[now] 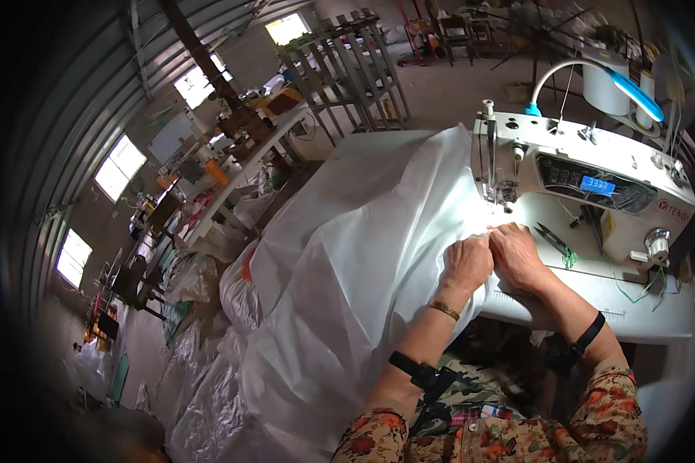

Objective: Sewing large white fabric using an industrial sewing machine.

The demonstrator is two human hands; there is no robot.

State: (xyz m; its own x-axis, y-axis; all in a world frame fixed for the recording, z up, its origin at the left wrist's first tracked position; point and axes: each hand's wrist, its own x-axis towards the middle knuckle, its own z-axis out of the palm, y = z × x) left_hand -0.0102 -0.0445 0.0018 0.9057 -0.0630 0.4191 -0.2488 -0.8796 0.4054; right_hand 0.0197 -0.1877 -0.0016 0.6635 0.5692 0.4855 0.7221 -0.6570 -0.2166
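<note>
A single head-worn fisheye view looks down and forward from above the person's own forearms, close over the sewing machine point(587, 181) and white fabric point(347, 255). Its wide field bends edges near the rim, taking in the distant workshop windows point(120, 166) at left.

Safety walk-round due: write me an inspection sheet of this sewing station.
Surface: white machine table, bare at its front right part.
Job's things: white fabric spread over the table and hanging off its left side; white sewing machine, needle area lit.
Clutter: small snips and green thread on the machine bed.
Hands: left hand and right hand side by side, pressing the fabric flat before the needle.
Cables: nothing seen.
Surroundings: gooseneck lamp above the machine; piled white sacks on the floor to the left; metal racks behind.
</note>
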